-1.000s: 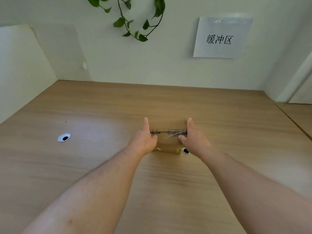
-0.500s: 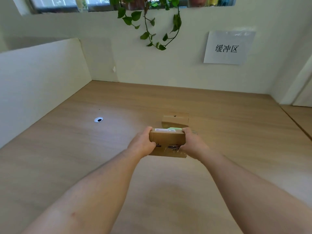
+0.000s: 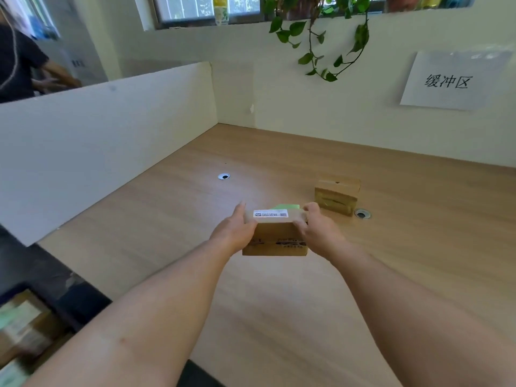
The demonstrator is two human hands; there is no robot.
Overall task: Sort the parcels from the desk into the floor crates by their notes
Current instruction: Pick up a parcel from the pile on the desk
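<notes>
Parcel at frame centre, seemingly lifted off the desk, left hand and right hand clamped on its ends, green note on top. Second parcel sits unsorted at right; blurred boxes lower left look already sorted.

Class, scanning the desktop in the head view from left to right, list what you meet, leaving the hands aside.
Left cable hole → held parcel → second parcel → right cable hole.

parcel label text: unreadable | green note: mostly hidden | floor boxes: blurred, cropped
</notes>
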